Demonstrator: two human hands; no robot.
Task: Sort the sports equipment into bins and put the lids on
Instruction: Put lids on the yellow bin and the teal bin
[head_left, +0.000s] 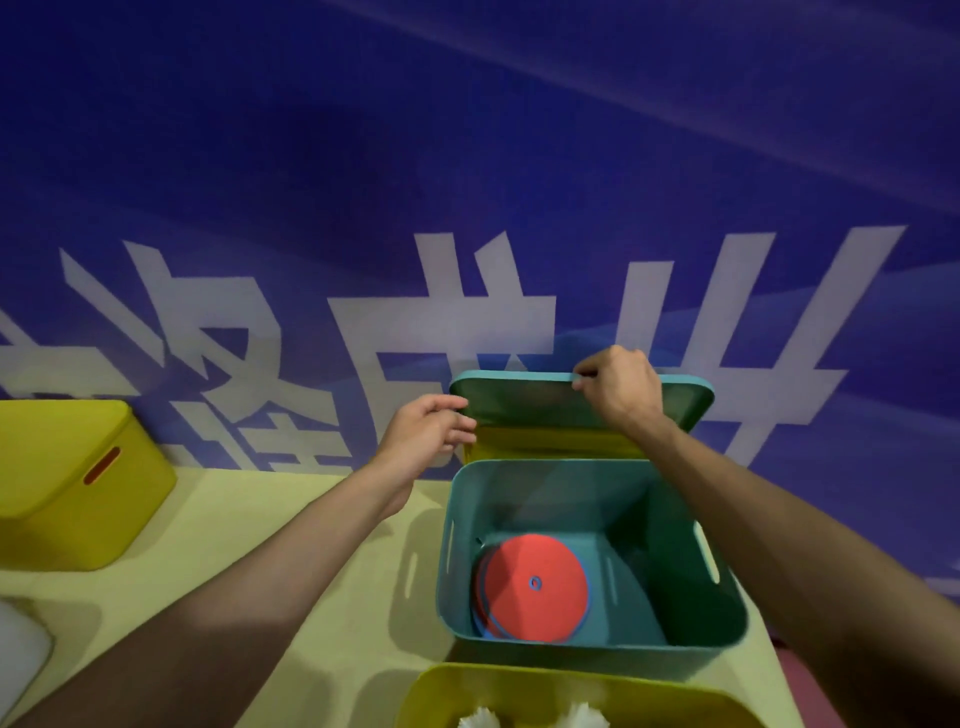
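frankly, my right hand (615, 387) pinches the top edge of the teal lid (530, 402), which leans at the wall (467, 156) behind the teal bin (727, 608); my left hand (431, 428) curls round its left edge. lifting may drag the yellow lid (550, 444) touching it down onto the red discs (530, 584).

Just below the left grip (431, 423) and right grip (615, 387), the teal bin (545, 499) stands open-mouthed; bare counter (234, 493) lies leftward; the held teal lid (545, 405) and banner wall (467, 182) block beyond.
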